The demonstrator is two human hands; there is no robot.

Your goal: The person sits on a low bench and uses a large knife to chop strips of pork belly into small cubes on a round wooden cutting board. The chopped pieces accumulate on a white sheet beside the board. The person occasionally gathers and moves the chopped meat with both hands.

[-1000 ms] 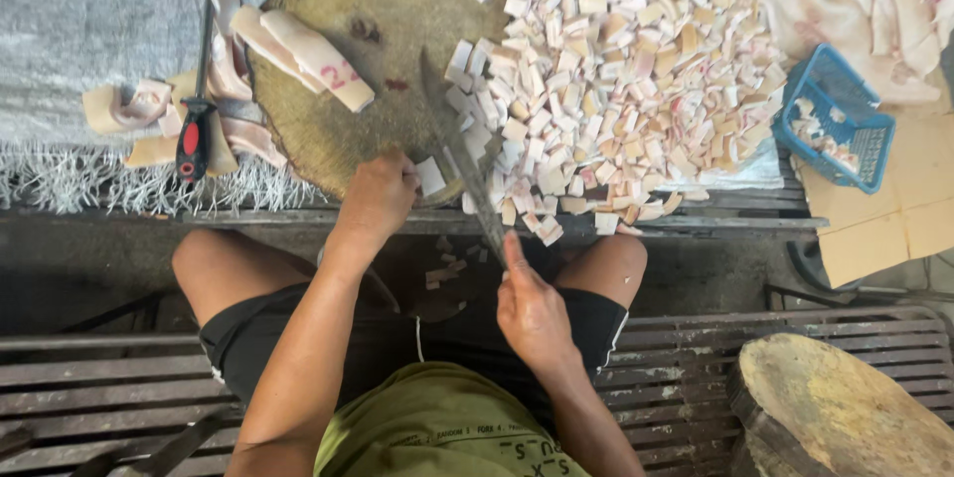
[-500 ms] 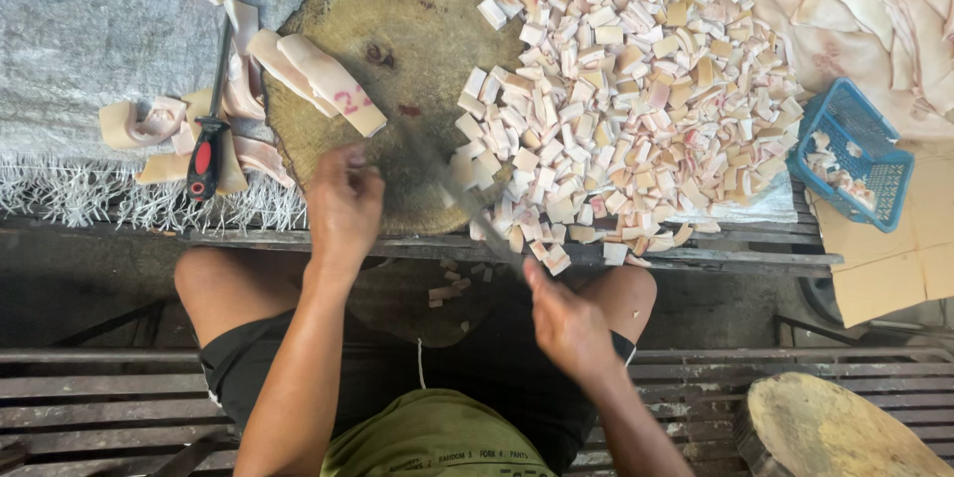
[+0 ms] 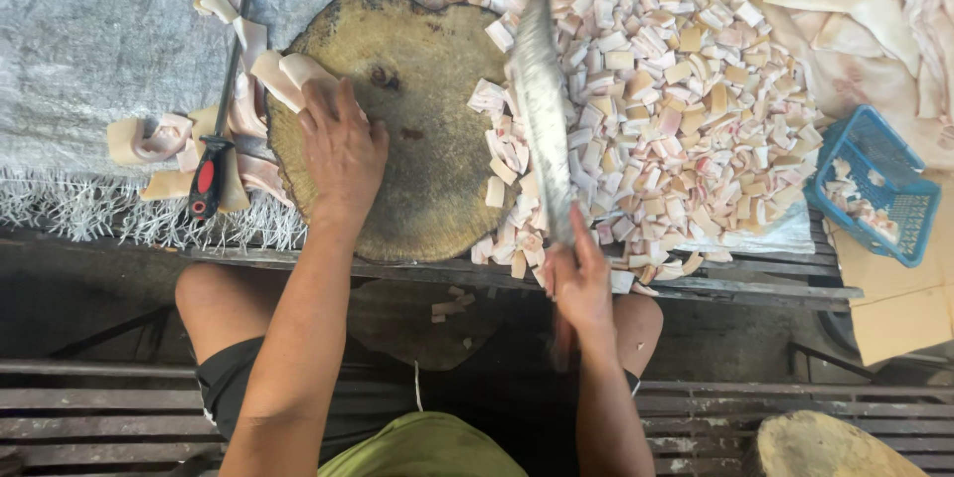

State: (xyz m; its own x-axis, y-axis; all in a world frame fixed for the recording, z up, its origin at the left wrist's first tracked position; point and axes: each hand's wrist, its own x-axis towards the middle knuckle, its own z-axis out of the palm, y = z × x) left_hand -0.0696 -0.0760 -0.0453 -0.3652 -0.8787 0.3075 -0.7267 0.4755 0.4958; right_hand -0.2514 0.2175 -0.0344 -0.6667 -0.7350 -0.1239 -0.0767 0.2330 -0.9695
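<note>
My left hand (image 3: 341,147) lies flat on a pale strip of pork skin (image 3: 288,75) at the left side of the round wooden chopping block (image 3: 417,169). My right hand (image 3: 579,283) grips the handle of a large cleaver (image 3: 542,109), whose blade points away from me, raised over the block's right edge. A big heap of small cut skin pieces (image 3: 656,109) spreads to the right of the block.
A sharpening steel with a red-and-black handle (image 3: 209,174) lies left of the block among uncut strips (image 3: 159,139). A blue plastic basket (image 3: 879,189) with a few pieces stands at the right. Large skin sheets (image 3: 865,10) lie at top right. Another wooden block (image 3: 825,447) sits bottom right.
My left hand moved from the block's near edge up to the skin strip on its left side. My right hand lifted the cleaver up over the block's right edge.
</note>
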